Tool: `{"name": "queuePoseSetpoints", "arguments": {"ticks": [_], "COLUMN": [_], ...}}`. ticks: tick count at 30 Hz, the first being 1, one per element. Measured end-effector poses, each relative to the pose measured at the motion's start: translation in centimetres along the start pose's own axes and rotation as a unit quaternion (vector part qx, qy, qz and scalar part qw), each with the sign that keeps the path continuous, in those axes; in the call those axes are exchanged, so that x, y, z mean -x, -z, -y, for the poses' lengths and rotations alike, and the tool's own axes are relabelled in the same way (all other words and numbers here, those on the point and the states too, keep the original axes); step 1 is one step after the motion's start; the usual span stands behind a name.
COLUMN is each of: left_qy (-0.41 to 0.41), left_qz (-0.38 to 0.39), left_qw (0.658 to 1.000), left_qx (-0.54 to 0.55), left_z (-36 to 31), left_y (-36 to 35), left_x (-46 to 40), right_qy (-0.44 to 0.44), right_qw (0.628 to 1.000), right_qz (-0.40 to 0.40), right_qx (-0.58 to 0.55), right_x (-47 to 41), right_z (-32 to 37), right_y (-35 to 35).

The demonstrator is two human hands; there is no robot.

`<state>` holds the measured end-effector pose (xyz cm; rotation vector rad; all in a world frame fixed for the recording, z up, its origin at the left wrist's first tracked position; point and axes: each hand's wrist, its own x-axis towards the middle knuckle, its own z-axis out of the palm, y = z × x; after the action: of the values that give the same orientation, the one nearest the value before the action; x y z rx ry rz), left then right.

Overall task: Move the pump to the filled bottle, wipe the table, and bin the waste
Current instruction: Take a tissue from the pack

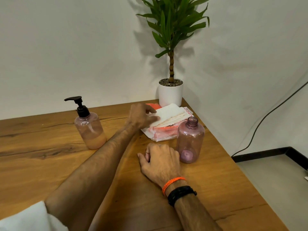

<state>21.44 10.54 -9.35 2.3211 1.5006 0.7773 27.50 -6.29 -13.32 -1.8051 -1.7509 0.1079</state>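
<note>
A pink bottle (90, 129) with peach liquid in its lower part stands at the left, and a black pump (79, 105) is fitted on its neck. An empty pink bottle (190, 140) with an open neck stands at the right. Between them at the back lies a white and orange tissue pack (165, 133) with white tissues (170, 114) on top. My left hand (141, 116) reaches across and its fingers touch the tissues. My right hand (160, 161) rests on the wooden table (50, 164) with curled fingers, just left of the empty bottle, holding nothing.
A potted plant (170, 91) in a white pot stands at the table's back right corner, against the wall. The table's right edge runs diagonally past the empty bottle. A black cable (260, 124) hangs along the wall to the floor at the right.
</note>
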Motion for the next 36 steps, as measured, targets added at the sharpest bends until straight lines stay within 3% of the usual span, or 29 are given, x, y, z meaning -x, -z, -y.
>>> {"name": "queuePoseSetpoints", "arguments": {"ticks": [2,6,11,16,36], "left_qy": [-0.036,-0.061,-0.065,-0.025,0.083], "left_qz": [0.084,0.124,0.108,0.042,-0.006], "left_qw": [0.994,0.987,0.991,0.999,0.994], "left_qx": [-0.066,-0.08,-0.037,-0.017,0.071], "left_z": [-0.3,-0.3,-0.5,-0.8,-1.5], "left_y": [0.1,1.1,1.6,1.3,2.1], "left_x": [-0.1,-0.5,-0.6,-0.6,0.2], "right_qy": [0.0,-0.004,-0.008,-0.004,-0.009], "right_qw": [1.0,1.0,1.0,1.0,1.0], "right_qz": [0.002,0.012,0.012,0.009,0.012], "right_qx": [0.004,0.0,-0.001,0.002,0.004], "right_x": [0.0,-0.1,-0.1,-0.1,-0.2], "right_z": [0.0,0.0,0.0,0.0,0.0], "right_y": [-0.1,-0.1,-0.1,-0.1,0.0]}}
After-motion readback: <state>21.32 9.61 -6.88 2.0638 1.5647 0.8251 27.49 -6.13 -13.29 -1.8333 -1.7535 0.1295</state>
